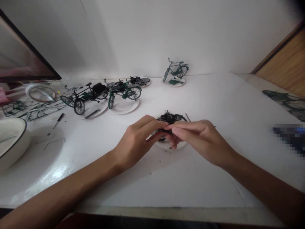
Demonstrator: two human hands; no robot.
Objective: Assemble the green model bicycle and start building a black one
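My left hand (138, 140) and my right hand (197, 138) meet over a white paper plate (164, 145) near the middle of the white table (190, 178). Both have their fingers pinched together around a small dark part that I cannot make out. A pile of black model bicycle parts (170, 117) lies on the plate just behind my fingertips.
Several small model bicycles stand on paper plates at the back: a black one (79, 97), a green one (124, 92) and another green one (175, 70). A white bowl (11, 140) sits at the left edge, with parts frames (35, 109) and a small screwdriver (59, 119) near it.
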